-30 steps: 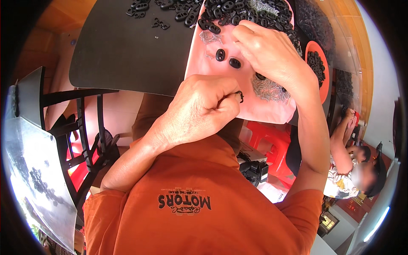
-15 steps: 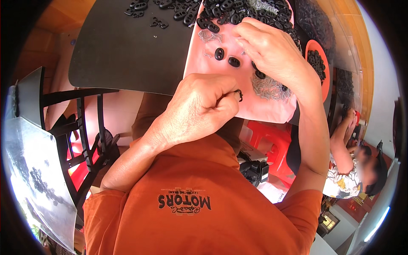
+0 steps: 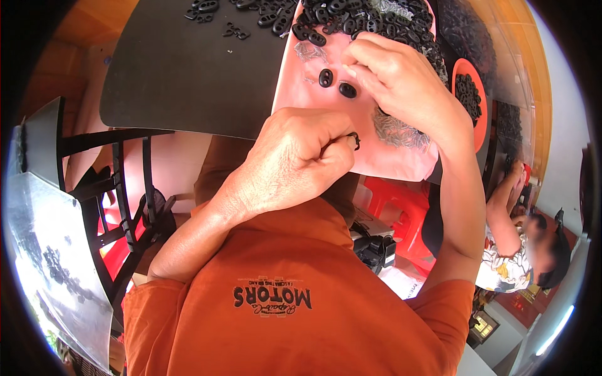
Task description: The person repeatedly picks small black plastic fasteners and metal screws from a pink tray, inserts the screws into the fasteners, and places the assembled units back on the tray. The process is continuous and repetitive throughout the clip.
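My left hand (image 3: 307,153) is closed in front of my body at the near edge of a pink surface (image 3: 301,94). A small black plastic piece (image 3: 355,141) pokes out between its thumb and forefinger. Over the pink surface, my right hand (image 3: 392,72) has its fingertips pinched together, and anything between them is hidden. Two oval black cord locks, one with holes showing (image 3: 325,78) and one just to its right (image 3: 347,90), lie left of that hand. Small metal springs (image 3: 401,130) are heaped under the right wrist, with a smaller cluster of springs (image 3: 310,52) farther left.
A big pile of black cord locks (image 3: 338,15) covers the far end. Small black parts fill an orange bowl (image 3: 459,66) at the right. More black pieces (image 3: 235,31) lie on the dark table (image 3: 188,75). A red stool (image 3: 401,213) stands below; another person (image 3: 511,250) sits at right.
My right hand has shifted slightly down and left, covering the black pieces that showed beside the spring heap. My left hand stays almost still, holding the same small black piece.
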`<state>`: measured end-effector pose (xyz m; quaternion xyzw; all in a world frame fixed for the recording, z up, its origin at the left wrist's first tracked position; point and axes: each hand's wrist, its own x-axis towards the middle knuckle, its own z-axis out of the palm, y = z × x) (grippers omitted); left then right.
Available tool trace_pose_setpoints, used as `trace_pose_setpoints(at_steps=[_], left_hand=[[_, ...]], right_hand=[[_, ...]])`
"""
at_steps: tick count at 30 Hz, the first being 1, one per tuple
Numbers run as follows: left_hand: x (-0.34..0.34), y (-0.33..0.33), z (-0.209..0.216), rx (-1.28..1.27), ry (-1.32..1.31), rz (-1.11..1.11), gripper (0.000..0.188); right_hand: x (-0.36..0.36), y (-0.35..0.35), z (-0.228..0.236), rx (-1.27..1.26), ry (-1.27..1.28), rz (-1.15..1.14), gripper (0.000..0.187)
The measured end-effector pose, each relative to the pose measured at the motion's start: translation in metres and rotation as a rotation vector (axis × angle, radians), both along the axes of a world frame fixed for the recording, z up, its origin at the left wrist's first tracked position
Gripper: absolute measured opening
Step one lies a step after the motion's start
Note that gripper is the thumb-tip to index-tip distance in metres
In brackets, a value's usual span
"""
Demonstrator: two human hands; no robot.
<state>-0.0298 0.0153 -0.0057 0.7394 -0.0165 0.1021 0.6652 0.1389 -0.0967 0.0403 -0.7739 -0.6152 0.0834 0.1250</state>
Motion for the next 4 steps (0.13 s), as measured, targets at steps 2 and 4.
trace_pose_setpoints(at_steps=[2,4], left_hand=[[0.0000,-0.0001,0.0001,0.009,0.023,-0.005,0.011],[0.0007,0.0020,0.0047,0.014,0.076,-0.014,0.007]], right_hand=[[-0.0032,0.0002,0.0017,-0.031,0.012,0.032,0.011],[-0.0038,-0.0004,0.0014,-0.095,-0.014,0.043,0.010]])
